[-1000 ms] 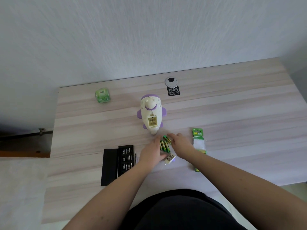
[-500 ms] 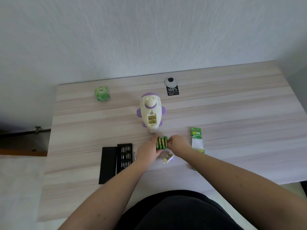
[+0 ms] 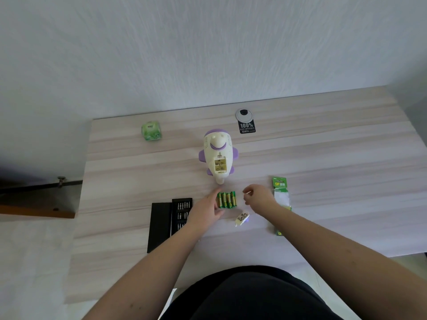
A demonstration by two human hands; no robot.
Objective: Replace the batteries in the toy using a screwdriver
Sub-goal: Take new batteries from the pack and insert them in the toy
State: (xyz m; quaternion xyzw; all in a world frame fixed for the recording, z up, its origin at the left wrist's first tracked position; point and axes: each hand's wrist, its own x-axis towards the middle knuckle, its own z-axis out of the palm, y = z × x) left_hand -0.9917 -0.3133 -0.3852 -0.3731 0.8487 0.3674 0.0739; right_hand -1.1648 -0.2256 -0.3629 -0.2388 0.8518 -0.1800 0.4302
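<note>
Green batteries (image 3: 227, 199) lie in a row on the tabletop (image 3: 323, 158), touching the left hand (image 3: 206, 210); the right hand (image 3: 260, 197) hovers loosely curled, empty, at their 3 o'clock. At 12 o'clock the toy (image 3: 217, 155) shows its open compartment, seemingly empty: loading comes next, minding polarity.

**Materials and finishes**

The table (image 3: 323, 158) at centre looks like pale matt wood grain. The toy (image 3: 218, 155) is smooth, slightly glossy plastic; the batteries (image 3: 227, 199) have shiny wrappers. At lower left the case (image 3: 159, 225) is matt black. The wall (image 3: 208, 54) is rough.
</note>
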